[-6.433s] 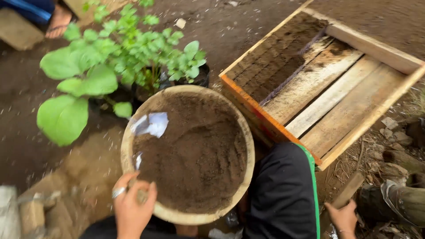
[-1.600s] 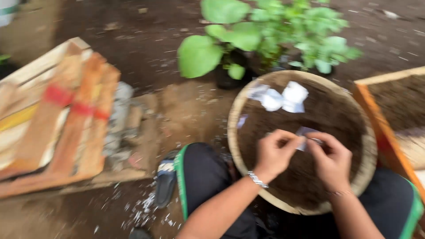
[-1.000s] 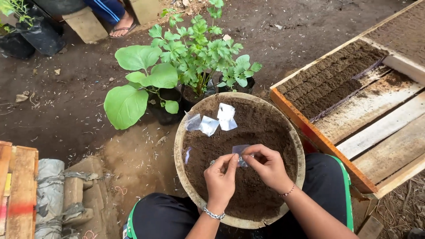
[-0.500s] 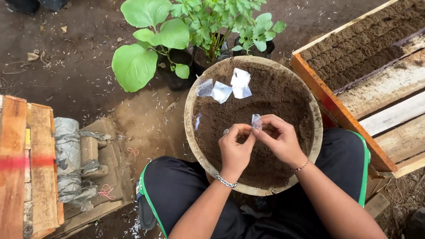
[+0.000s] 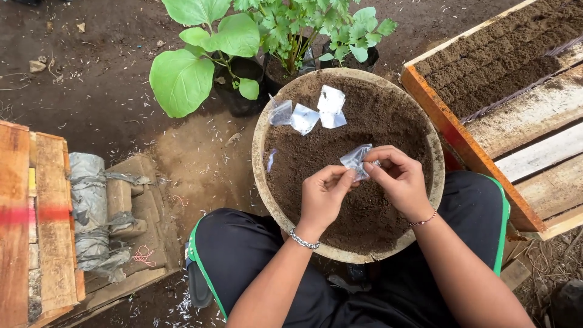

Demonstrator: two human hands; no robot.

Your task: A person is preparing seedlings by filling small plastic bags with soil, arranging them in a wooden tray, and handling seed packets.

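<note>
A round basin full of dark soil rests between my knees. Over the soil my left hand and my right hand pinch a small clear plastic bag between their fingertips, one hand on each side. Three similar small plastic bags lie on the soil at the basin's far rim. A bracelet circles each wrist.
Potted green plants stand just beyond the basin. At the right is a wooden frame with rows of filled soil bags. At the left lie wooden planks and a bundle wrapped in grey plastic. Bare earth surrounds everything.
The view has swung back from the left onto the basin. Both hands stay together over the soil, working the small plastic bag between the fingertips.
</note>
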